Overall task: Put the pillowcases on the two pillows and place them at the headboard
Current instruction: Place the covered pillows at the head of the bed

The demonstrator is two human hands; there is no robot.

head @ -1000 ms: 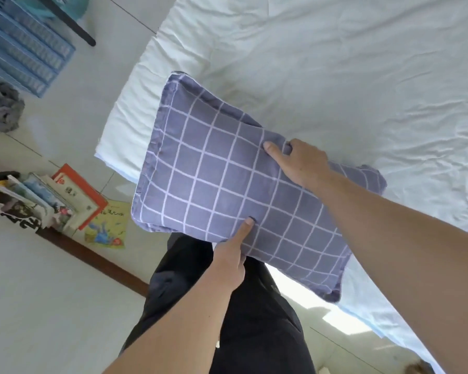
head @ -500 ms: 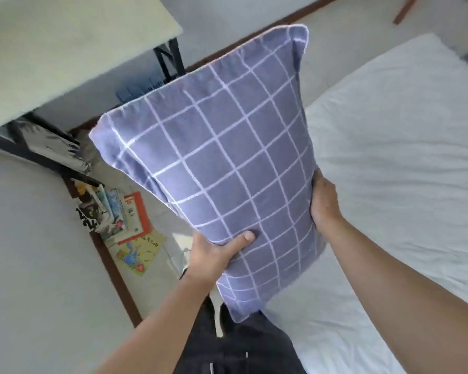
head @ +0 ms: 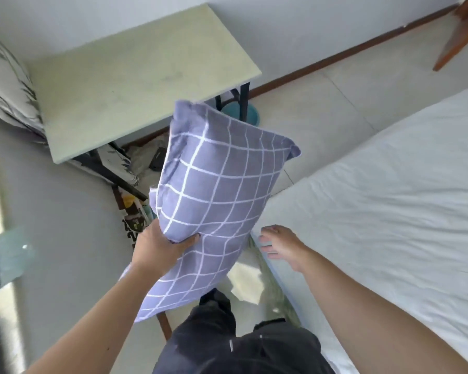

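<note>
A pillow in a purple pillowcase with a white grid hangs upright in the air beside the bed. My left hand grips its left edge, thumb pressed into the front. To the right of the pillow my right hand floats free of it with fingers spread, just over the corner of the white-sheeted bed. No headboard and no second cased pillow are in view.
A pale green table on black legs stands ahead by the wall, with a teal basin under it. Books and clutter lie on the floor. Patterned bedding is at far left. A wooden chair leg shows top right.
The pillow was lifted off the bed and swung left toward the table. My right hand let go of its right edge; my left hand alone holds it now. The view turned away from the bed.
</note>
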